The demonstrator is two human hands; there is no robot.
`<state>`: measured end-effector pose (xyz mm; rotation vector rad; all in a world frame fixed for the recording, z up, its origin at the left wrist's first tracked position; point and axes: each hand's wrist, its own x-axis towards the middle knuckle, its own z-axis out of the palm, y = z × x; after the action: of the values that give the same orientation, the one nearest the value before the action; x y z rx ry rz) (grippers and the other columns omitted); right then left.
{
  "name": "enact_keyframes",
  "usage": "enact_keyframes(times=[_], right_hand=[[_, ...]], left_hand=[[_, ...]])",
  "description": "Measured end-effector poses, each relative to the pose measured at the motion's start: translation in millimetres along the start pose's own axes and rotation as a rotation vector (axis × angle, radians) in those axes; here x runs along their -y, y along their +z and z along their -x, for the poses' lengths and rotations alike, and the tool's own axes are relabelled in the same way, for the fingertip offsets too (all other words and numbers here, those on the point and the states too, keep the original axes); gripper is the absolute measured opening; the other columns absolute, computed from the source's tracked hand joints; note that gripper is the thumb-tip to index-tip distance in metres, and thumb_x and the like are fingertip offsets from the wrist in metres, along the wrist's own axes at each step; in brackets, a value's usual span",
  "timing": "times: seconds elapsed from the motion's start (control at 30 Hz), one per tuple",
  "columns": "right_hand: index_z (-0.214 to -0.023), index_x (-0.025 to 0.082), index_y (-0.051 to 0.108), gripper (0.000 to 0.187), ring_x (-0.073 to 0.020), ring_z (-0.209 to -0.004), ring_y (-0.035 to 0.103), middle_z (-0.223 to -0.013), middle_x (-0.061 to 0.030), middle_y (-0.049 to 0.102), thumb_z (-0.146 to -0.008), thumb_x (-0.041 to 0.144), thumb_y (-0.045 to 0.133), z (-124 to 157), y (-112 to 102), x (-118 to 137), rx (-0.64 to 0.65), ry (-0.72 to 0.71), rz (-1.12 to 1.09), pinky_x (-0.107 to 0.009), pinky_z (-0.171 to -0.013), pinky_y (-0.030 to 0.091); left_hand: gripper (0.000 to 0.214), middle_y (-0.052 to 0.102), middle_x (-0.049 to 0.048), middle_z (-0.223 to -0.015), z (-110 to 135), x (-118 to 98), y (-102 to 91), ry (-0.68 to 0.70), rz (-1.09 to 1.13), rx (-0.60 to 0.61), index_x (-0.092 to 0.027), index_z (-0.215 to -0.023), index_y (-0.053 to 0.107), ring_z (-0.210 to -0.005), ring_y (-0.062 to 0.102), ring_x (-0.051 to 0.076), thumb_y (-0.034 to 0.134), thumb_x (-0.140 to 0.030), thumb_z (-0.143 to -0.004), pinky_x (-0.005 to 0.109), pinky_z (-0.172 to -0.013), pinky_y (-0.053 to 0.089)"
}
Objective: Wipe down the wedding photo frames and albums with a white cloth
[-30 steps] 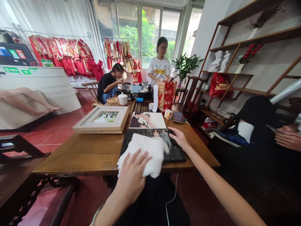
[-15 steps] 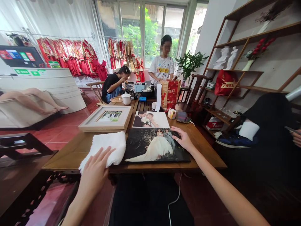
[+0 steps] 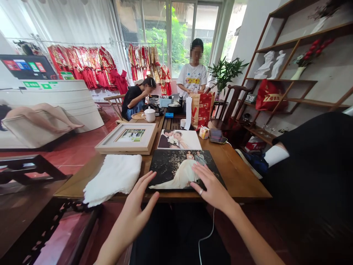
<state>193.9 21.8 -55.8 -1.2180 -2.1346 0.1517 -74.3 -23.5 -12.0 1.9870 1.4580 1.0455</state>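
Note:
A dark wedding photo print (image 3: 176,165) lies flat at the near edge of the wooden table (image 3: 237,176). My right hand (image 3: 211,187) rests flat on its lower right part, fingers spread, a ring on one finger. My left hand (image 3: 135,211) is open with fingers stretched toward the print's lower left corner, at the table's front edge. A folded white cloth (image 3: 113,177) lies on the table just left of the print, untouched.
Behind the print lie a second wedding photo (image 3: 179,139) and a light wooden picture frame (image 3: 127,137). A teapot, a red bag and a phone sit farther back. Two people work at the table's far end; another person in black sits at my right. Shelves line the right wall.
My left hand has let go of the white cloth, leaving it left of the print, and come to the print's near corner. My right hand has slid from the far right edge onto the print.

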Motion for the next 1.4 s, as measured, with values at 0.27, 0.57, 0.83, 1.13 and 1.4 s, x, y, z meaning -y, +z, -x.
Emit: enact_keyframes(times=[0.27,0.57,0.83,1.13,1.4], right_hand=[[-0.138,0.019,0.039,0.055,-0.0299,-0.13,0.04,-0.137,-0.0121,0.048,-0.087,0.038,0.05,19,24,14,-0.064,0.002,0.22,-0.052,-0.105,0.035],[-0.139,0.016,0.036,0.061,-0.0323,-0.129,0.039,-0.139,-0.0142,0.045,-0.085,0.041,0.051,18,25,13,-0.076,-0.003,0.258,-0.052,-0.104,0.034],[-0.139,0.017,0.036,0.065,-0.0327,-0.129,0.039,-0.137,-0.0136,0.048,-0.08,0.033,0.057,3,24,25,-0.139,-0.022,0.205,-0.052,-0.105,0.036],[-0.143,0.015,0.029,0.078,-0.0304,-0.132,0.035,-0.141,-0.01,0.043,-0.067,0.004,0.047,-34,27,58,-0.197,-0.045,0.191,-0.048,-0.106,0.037],[-0.133,0.021,0.047,0.058,-0.0257,-0.124,0.048,-0.132,-0.0052,0.054,-0.077,0.006,0.04,-41,-10,49,-0.431,-0.011,0.001,-0.043,-0.104,0.04]], left_hand=[[0.071,0.059,0.0182,-0.121,-39,46,18.8,-0.537,0.481,-0.132,-0.018,-0.138,0.035,-0.117,0.052,0.028,0.059,-0.047,-0.077,0.043,-0.097,0.04],[0.072,0.064,0.0114,-0.103,-46,20,21.5,-0.585,0.63,-0.268,-0.017,-0.126,0.05,-0.109,0.056,0.025,0.074,-0.039,-0.062,0.035,-0.088,0.044],[0.078,0.065,0.0012,-0.082,-51,8,15.4,-0.343,0.689,-0.309,-0.019,-0.117,0.051,-0.077,0.065,0.017,0.082,-0.033,-0.048,0.03,-0.076,0.05],[0.058,0.064,0.002,-0.088,-59,-40,5.5,-0.174,0.623,-0.326,-0.02,-0.106,0.05,-0.08,0.064,0.016,0.078,-0.032,-0.057,0.029,-0.076,0.051],[0.049,0.058,0.0099,-0.12,-50,-43,35.3,-0.115,0.822,-0.215,-0.022,-0.124,0.045,-0.107,0.057,0.022,0.055,-0.045,-0.081,0.033,-0.086,0.048]])
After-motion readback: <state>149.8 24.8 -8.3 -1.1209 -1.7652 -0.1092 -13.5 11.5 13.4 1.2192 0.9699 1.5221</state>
